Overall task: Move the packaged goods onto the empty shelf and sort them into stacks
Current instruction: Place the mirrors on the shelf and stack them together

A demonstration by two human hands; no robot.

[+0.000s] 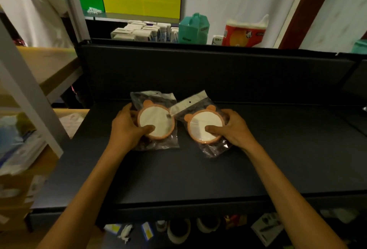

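Observation:
Two clear plastic packets lie side by side on the dark shelf, each holding a round orange-rimmed white item with small bear ears. My left hand grips the left packet, thumb on the white face and fingers curled round its left edge. My right hand grips the right packet the same way, thumb on top and fingers round its right edge. The right packet is tilted, and its white header strip touches the left packet.
The shelf has a dark back wall. Beyond it stand white boxes, a teal carton and a red tissue pack. A wooden rack with bagged goods stands at left. Tape rolls and small items lie below.

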